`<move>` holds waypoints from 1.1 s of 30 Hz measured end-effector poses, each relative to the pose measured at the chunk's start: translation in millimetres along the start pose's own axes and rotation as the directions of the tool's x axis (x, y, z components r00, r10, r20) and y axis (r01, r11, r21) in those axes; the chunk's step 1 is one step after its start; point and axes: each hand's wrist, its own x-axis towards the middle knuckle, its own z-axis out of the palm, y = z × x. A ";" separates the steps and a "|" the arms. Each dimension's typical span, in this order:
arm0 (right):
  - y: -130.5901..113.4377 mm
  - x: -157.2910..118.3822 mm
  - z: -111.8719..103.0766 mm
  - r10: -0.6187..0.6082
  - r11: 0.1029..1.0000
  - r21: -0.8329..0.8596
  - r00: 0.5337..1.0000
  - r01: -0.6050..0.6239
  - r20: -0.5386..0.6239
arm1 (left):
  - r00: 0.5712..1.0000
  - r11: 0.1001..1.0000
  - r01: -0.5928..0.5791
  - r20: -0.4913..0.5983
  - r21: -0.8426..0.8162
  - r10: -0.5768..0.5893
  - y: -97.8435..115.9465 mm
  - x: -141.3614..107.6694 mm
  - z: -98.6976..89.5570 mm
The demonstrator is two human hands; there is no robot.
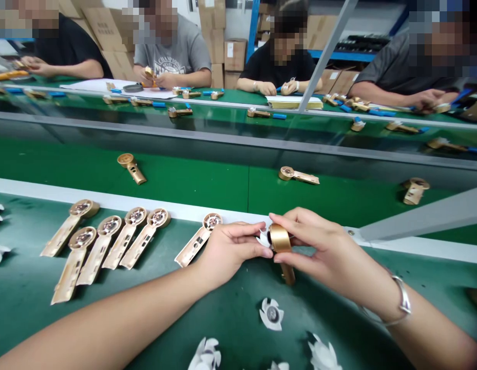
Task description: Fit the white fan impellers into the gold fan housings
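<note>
My right hand [315, 241] grips the round head of a gold fan housing [280, 238], its handle pointing down toward the table. From the left, my left hand [234, 246] pinches a white fan blade [264, 238] between thumb and fingers, right at the open side of that round head. Part of the blade is hidden by my fingers and the housing. Below my hands a loose white fan blade [272, 314] lies on the green table. A single gold housing [195, 244] rests just left of my left hand.
Several gold housings [95, 246] lie at the left on the green table. More white blades [325, 354] sit near the front edge. Beyond the white rail [107, 200], housings lie on a green belt [207, 180]. A grey post [423, 216] slants at right. People work opposite.
</note>
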 end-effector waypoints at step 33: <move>55.9 144.6 25.3 0.511 0.794 -0.228 0.822 -0.563 -0.250 | 0.653 0.467 -0.646 0.754 0.604 -0.071 10.6 -18.3 -7.4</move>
